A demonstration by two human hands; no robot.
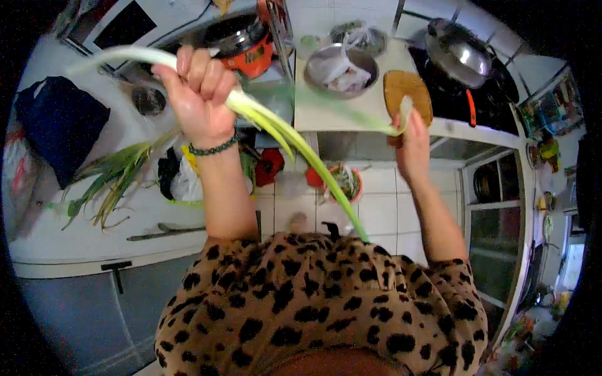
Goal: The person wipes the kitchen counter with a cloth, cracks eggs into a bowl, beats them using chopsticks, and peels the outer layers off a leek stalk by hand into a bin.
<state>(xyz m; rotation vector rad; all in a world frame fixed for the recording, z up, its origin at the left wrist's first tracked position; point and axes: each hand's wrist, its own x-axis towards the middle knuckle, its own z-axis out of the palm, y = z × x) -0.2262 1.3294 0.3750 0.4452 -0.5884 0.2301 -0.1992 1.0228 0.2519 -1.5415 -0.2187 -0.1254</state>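
Note:
My left hand (204,100) is raised on the left, fingers wrapped round a long green onion (307,153). Its white end bends off to the left, and its green leaves hang down toward my shirt. On the right, my right hand (414,147) pinches a thin, pale green peeled strip (379,125) of onion leaf. That strip is blurred and trails leftward above the counter edge. Just behind the right hand lies a brown wooden board (401,88).
Cut leafy tops (122,169) lie on the left counter near a dark blue cloth (59,125). A metal bowl (313,78) holding a plastic bag stands ahead. On the black stove sits a lidded wok (461,56). A red bin (352,185) with green scraps is on the floor.

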